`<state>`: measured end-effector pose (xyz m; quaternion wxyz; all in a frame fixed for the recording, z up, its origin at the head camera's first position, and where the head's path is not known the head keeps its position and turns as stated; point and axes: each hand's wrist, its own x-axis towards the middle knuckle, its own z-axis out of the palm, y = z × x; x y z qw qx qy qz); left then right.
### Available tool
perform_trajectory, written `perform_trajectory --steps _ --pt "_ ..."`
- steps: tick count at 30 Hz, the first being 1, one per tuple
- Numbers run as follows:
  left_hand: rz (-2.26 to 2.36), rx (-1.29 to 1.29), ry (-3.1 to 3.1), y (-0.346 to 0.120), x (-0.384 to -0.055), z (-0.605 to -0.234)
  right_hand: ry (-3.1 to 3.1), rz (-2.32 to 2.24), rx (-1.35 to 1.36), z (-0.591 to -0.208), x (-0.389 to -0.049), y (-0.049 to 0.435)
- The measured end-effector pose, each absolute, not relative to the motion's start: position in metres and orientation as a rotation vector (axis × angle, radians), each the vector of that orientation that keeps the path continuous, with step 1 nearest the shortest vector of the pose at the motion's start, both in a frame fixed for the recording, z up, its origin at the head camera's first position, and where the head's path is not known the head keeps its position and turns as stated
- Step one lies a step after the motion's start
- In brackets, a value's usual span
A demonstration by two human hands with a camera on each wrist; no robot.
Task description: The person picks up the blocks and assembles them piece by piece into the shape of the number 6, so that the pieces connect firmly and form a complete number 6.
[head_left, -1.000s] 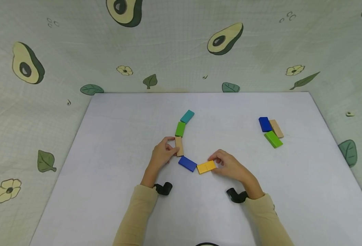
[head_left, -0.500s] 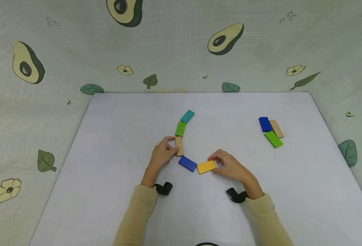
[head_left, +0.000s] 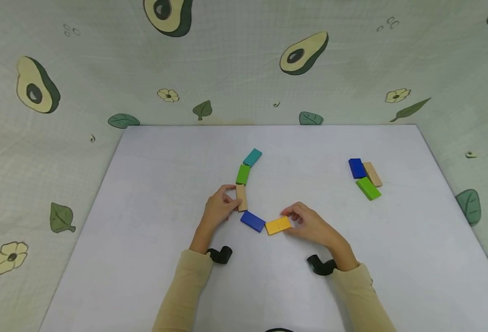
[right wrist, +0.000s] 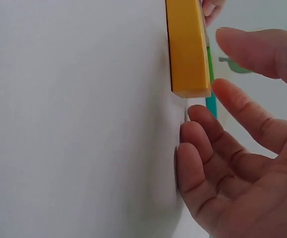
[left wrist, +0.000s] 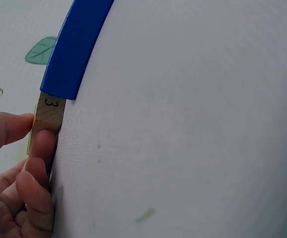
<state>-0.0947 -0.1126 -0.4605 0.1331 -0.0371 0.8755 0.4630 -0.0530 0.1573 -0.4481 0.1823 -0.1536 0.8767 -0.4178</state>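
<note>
My left hand (head_left: pixel 217 206) pinches the tan block (head_left: pixel 241 194); can't tell if my right hand (head_left: pixel 310 225) grips yellow (head_left: pixel 278 225); a twist could skew blue (head_left: pixel 253 221).

Left grip (head_left: pixel 217 206): thumb and forefinger in a pinch, other fingers curled. Right grip (head_left: pixel 311 225): thumb and forefinger parted, other fingers loosely bent. Sleeved forearm (head_left: pixel 187 283) behind each grip.

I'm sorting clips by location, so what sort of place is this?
Probably a purpose-made tabletop recording setup: a white table, an avocado-print cloth hung behind and beside it, and black wrist-worn devices.
</note>
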Motion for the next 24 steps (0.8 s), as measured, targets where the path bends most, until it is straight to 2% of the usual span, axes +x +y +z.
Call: perform_trajectory --steps 5,9,20,24 --pt "1.338 -0.102 2.542 -0.112 -0.094 -0.460 2.534 -1.277 -0.374 -0.443 -0.053 0.172" --pt "1.343 -0.104 2.542 -0.112 -0.094 -0.459 2.624 -1.327 -0.227 -0.436 -0.057 0.192" --pt "1.337 -0.115 2.544 -0.111 -0.094 -0.459 2.821 -1.221 0.504 -0.421 -0.069 0.261" --pt "1.336 -0.118 2.547 -0.112 -0.094 -0.460 2.766 -1.150 0.660 -0.424 -0.073 0.279"
